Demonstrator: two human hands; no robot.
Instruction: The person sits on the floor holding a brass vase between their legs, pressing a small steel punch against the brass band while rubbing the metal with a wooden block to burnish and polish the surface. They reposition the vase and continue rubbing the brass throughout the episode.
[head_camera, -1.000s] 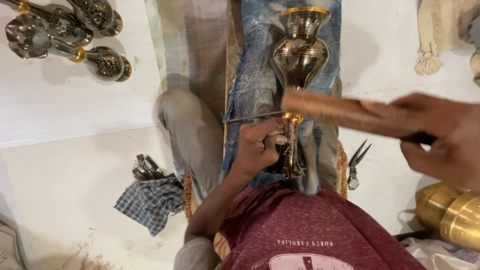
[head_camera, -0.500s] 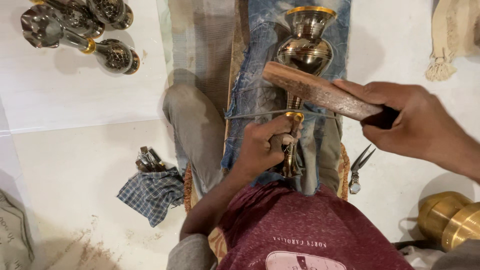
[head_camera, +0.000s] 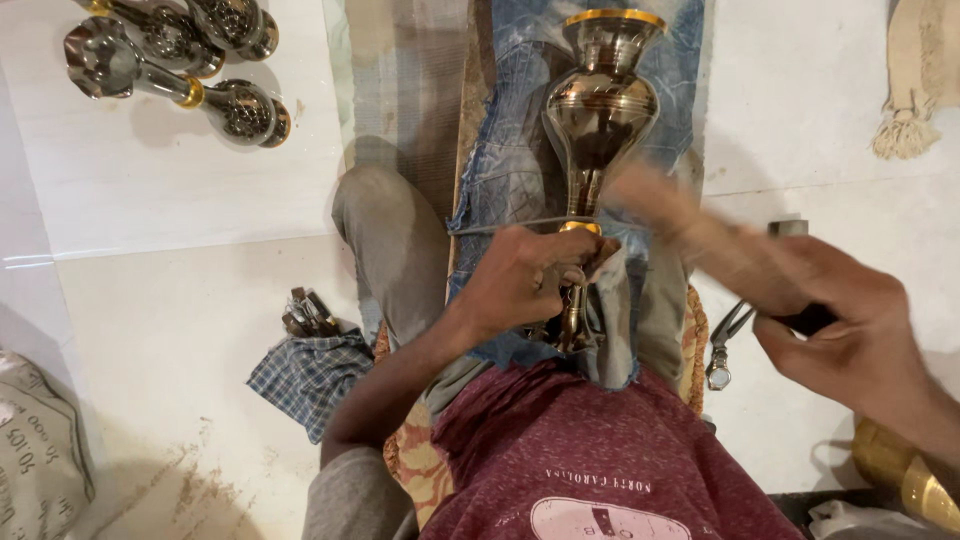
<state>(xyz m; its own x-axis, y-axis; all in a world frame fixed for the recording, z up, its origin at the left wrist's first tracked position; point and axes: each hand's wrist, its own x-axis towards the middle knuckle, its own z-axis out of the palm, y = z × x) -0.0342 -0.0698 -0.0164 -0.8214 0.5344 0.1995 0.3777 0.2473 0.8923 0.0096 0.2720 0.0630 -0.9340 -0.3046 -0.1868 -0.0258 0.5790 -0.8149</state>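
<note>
A tall metal vase (head_camera: 600, 110) with a gold rim and gold collar lies lengthwise on blue denim cloth (head_camera: 510, 150) over my lap. My left hand (head_camera: 525, 275) grips its narrow stem and presses a thin metal tool (head_camera: 500, 228) against the collar. My right hand (head_camera: 850, 325) holds a wooden mallet (head_camera: 690, 235), blurred by motion, its head just right of the vase's stem near the collar.
Several similar metal vases (head_camera: 175, 60) lie on the white floor at the upper left. A checked cloth (head_camera: 310, 375) with small tools sits left of my knee. Pliers (head_camera: 725, 345) lie to the right. A brass vessel (head_camera: 905, 470) sits at the lower right.
The mallet has swung down and left toward the vase's stem and now blurs. My left hand has kept its hold on the stem and the thin tool.
</note>
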